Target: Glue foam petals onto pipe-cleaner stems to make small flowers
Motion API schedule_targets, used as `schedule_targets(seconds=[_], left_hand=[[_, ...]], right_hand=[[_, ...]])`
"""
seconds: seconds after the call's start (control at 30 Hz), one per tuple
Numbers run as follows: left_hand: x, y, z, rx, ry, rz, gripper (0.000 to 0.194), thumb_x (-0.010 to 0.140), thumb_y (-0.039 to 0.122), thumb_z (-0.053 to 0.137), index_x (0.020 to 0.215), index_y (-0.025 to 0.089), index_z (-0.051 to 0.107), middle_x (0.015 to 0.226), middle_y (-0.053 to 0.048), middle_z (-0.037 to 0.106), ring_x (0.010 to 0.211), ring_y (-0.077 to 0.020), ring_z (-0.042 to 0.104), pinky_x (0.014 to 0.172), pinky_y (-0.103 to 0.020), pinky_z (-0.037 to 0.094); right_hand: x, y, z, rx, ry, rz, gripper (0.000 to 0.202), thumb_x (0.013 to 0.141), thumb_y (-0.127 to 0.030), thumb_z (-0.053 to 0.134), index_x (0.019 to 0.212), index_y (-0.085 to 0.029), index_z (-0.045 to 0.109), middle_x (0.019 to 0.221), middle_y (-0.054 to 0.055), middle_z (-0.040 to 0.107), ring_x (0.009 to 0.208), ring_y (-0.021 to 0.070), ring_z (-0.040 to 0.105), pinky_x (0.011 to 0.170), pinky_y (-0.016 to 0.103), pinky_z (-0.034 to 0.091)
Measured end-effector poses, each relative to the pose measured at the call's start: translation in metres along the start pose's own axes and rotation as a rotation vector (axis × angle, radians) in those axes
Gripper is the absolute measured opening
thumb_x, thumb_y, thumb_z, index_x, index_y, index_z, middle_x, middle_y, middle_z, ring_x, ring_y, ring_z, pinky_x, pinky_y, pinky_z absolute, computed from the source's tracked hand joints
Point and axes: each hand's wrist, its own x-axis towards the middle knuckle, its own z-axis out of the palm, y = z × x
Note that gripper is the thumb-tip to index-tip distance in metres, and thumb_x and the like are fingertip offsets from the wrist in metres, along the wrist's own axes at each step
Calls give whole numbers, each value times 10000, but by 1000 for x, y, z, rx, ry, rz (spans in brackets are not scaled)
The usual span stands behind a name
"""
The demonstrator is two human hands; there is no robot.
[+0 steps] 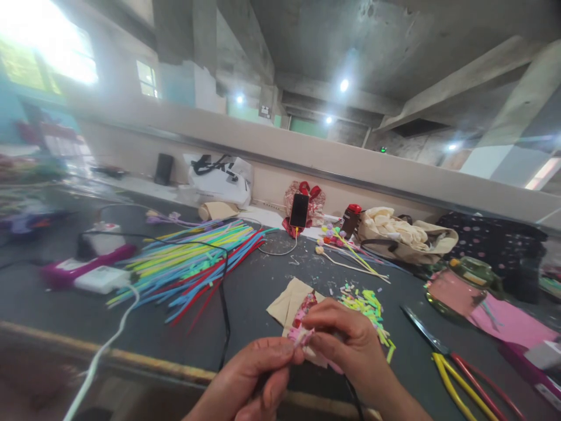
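Both hands meet over the dark table, pinching a small pink piece (300, 335) between their fingertips. My left hand (263, 371) grips it from the left with thumb and forefinger. From the right, my right hand (350, 339) closes on the same piece; its fingers partly cover it, so its exact kind is unclear. Just behind the fingertips lies a red patterned item (305, 305) on a brown paper napkin (283, 304). Short cut bits (366, 307), mostly yellow and green, are heaped beyond my right hand.
A bundle of coloured pipe cleaners (197, 263) lies left, crossed by a black cable (226, 292). Scissors (438, 348) with yellow and red handles and a glass jar (460, 286) are right. A phone (299, 210) leans at the back beside stemmed flowers (333, 234) and a cloth bag (403, 234).
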Motion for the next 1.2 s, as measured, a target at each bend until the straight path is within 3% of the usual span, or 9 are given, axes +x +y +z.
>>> schedule_targets(seconds=[0.23, 0.6, 0.97, 1.07, 1.2], left_hand=[[2, -2, -2, 8, 5, 7, 161, 621, 258, 614, 703, 121, 632, 303, 66, 491, 158, -7, 260, 219, -120, 112], [2, 0, 1, 65, 49, -21, 176, 615, 276, 616, 669, 112, 649, 259, 55, 493, 144, -13, 245, 202, -117, 107], [2, -2, -1, 73, 50, 9, 173, 613, 279, 610, 682, 123, 635, 251, 74, 463, 144, -17, 218, 204, -128, 108], [3, -6, -3, 83, 88, 73, 147, 655, 272, 598, 611, 132, 609, 265, 70, 457, 165, -10, 228, 220, -129, 109], [4, -13, 4, 122, 287, 310, 197, 709, 270, 601, 565, 137, 572, 312, 60, 472, 230, 17, 262, 279, -99, 126]], right_hand=[[2, -1, -1, -14, -39, -62, 165, 758, -163, 616, 863, -253, 705, 778, 27, 636, 721, 152, 590, 649, 261, 455], [4, -7, -7, -80, -144, -11, 130, 787, -179, 594, 830, -230, 705, 773, 15, 636, 726, 133, 597, 679, 241, 455], [5, -10, -10, -238, -199, -169, 176, 799, -147, 562, 917, -175, 690, 829, 67, 640, 746, 130, 597, 681, 221, 457], [0, -4, -9, -187, -122, -49, 246, 769, -182, 595, 1008, -207, 646, 865, 50, 645, 679, 123, 575, 632, 228, 452], [-10, 11, 6, 220, 71, 313, 257, 739, -313, 622, 979, -222, 630, 827, 25, 647, 566, 98, 541, 497, 197, 426]])
